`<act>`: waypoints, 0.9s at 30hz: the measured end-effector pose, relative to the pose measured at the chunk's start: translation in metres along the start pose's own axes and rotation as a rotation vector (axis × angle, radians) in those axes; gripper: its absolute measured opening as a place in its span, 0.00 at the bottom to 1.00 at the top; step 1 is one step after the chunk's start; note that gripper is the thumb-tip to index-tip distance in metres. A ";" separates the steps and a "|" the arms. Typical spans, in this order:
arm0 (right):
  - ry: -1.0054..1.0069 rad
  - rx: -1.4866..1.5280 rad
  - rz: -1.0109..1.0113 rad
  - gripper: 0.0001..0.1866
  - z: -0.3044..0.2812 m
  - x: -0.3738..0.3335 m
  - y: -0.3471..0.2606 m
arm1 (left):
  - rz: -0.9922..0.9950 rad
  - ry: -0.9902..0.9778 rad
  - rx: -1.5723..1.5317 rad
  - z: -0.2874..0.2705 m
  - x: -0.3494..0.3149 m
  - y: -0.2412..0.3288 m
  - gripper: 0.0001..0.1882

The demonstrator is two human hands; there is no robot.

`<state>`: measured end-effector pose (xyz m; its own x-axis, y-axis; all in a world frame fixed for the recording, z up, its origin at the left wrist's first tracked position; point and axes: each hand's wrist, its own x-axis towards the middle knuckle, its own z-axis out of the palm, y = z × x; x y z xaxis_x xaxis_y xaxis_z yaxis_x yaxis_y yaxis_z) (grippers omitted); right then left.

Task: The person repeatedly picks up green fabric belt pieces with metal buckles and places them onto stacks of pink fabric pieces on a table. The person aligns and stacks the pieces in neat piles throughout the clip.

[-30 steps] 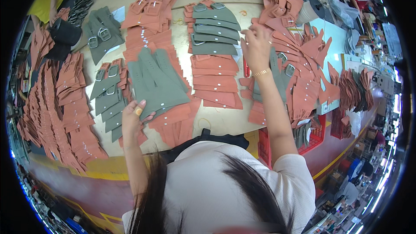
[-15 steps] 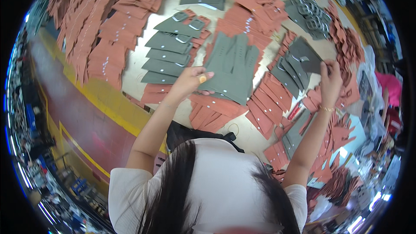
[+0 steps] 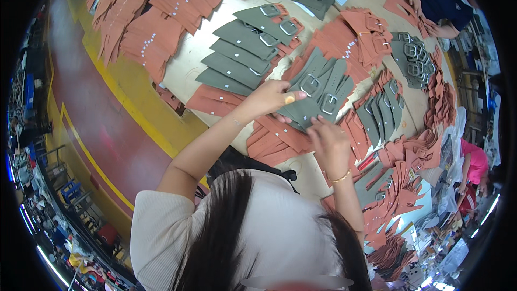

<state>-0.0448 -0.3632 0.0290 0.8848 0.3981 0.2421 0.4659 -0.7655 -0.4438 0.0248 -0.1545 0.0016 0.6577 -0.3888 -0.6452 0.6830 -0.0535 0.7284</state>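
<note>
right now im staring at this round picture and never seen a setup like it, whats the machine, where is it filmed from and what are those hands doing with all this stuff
No machine here: the hands are a person's own. The picture comes from a wide fisheye camera on that person's head, looking down, so edges bend. The left hand pinches the edge of some green pieces, thumb on top; two metal buckles show on them. The right hand is at their near edge; its grip is unclear. Around them on the pale table lie orange pieces and more green ones.
</note>
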 end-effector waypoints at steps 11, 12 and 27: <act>0.044 0.014 -0.257 0.05 0.047 0.151 -0.037 | 0.264 0.027 0.104 -0.003 0.000 -0.007 0.15; 0.002 -0.008 -0.260 0.05 0.054 0.158 -0.042 | 0.270 0.044 0.130 -0.003 0.000 -0.007 0.15; -0.414 -0.329 -0.510 0.18 0.129 0.171 -0.097 | 0.861 0.348 0.323 -0.003 0.039 -0.065 0.27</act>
<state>0.0626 -0.1556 0.0024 0.5201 0.8538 -0.0251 0.8513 -0.5205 -0.0654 0.0066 -0.1632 -0.0716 0.9822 -0.1227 0.1419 -0.1595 -0.1484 0.9760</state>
